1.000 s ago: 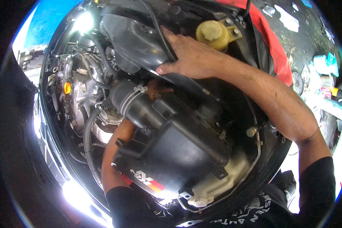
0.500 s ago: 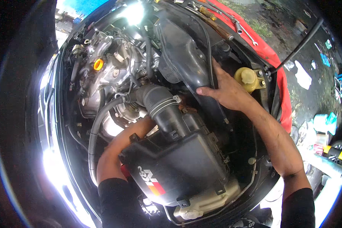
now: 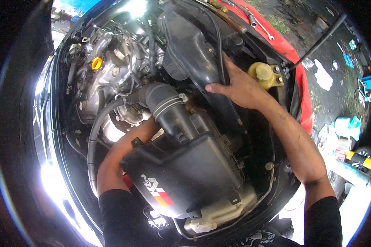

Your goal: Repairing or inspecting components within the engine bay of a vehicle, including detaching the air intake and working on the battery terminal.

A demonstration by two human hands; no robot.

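Note:
My right hand (image 3: 241, 86) grips the edge of a long black plastic cover (image 3: 189, 49) on the far side of an engine bay. Its thumb lies on the cover's top, while the fingers curl past a thin black hose and are partly hidden. My left hand (image 3: 153, 124) reaches under the ribbed black intake duct (image 3: 165, 101), beside the big black air filter box (image 3: 183, 177). Its fingers are out of sight behind the duct and box, so what they touch cannot be seen. A metal clamp (image 3: 169, 105) circles the duct.
The engine (image 3: 111, 78) with an orange cap (image 3: 96, 63) lies at left. A yellowish reservoir (image 3: 264, 76) sits right of my right hand. Ratchets and a wrench (image 3: 264, 32) rest on a red cover (image 3: 290, 53) over the fender. A prop rod (image 3: 321, 41) rises at right.
The whole view has shifted slightly, so things appear a little farther left and up. Both hands stay in the same places on the engine parts.

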